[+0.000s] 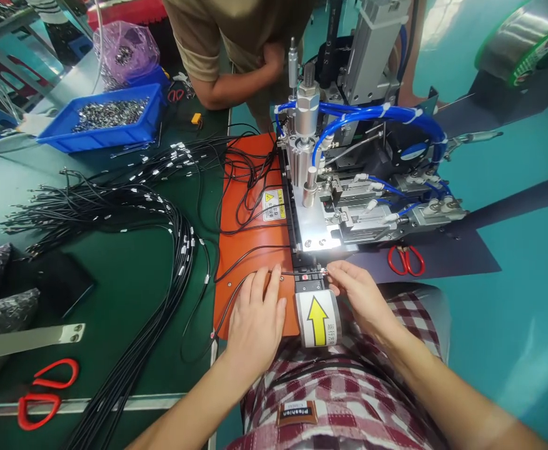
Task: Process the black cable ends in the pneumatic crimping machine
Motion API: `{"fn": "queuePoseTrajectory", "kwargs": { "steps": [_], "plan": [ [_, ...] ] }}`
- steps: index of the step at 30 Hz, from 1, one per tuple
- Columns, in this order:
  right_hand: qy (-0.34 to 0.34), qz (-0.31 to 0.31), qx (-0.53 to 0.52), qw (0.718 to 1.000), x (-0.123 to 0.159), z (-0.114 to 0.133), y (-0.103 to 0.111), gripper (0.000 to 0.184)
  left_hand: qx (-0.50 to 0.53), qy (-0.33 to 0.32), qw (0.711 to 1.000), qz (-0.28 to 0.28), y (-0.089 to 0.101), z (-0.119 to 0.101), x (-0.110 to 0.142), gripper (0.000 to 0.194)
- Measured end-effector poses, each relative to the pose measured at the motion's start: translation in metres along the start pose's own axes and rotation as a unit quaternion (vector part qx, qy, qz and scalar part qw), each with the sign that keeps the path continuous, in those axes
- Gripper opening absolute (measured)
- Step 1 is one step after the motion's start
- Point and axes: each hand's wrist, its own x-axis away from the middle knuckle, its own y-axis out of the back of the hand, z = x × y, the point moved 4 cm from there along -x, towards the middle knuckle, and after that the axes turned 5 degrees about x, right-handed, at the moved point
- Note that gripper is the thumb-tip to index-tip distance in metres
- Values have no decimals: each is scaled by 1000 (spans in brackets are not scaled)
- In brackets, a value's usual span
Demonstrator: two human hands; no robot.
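My left hand (255,312) lies with fingers stretched out on the orange plate (291,322), over a thin black cable (289,272). That cable runs right into a small black holder (304,286) at the machine's front. At the holder's right side, my right hand (363,297) pinches the cable's metal-tipped end, which its fingertips partly hide. Just below the holder is a curved white label (318,320) with a yellow arrow. The machine (306,219), with metal cylinders and blue air hoses, stands behind my hands. Several more black cables (250,212) cross the plate.
A large bundle of black cables (180,250) lies on the green mat to the left. Red-handled scissors (49,390) are at lower left, another red-handled pair (405,260) at right. A blue bin (109,119) holds small metal parts. Another person (236,62) stands across, arms folded.
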Motion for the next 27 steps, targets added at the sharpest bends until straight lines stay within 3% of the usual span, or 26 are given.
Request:
{"fn": "queuePoseTrajectory", "kwargs": {
  "steps": [4, 9, 19, 22, 27],
  "plan": [
    [-24, -15, -19, 999, 2, -6, 8, 40, 7, -8, 1000, 4, 0, 1, 0, 50],
    [-40, -89, -65, 993, 16, -24, 44, 51, 15, -21, 1000, -12, -2, 4, 5, 49],
    [-59, -209, -110, 970, 50, -60, 105, 40, 10, -15, 1000, -11, -4, 5, 9, 49],
    [-75, -231, -114, 963, 58, -73, 113, 30, 20, -8, 1000, 1, -2, 10, -2, 50],
    [-84, -238, -117, 961, 67, -85, 115, 20, 55, -25, 998, 13, -1, 23, -48, 47]
  ]
}}
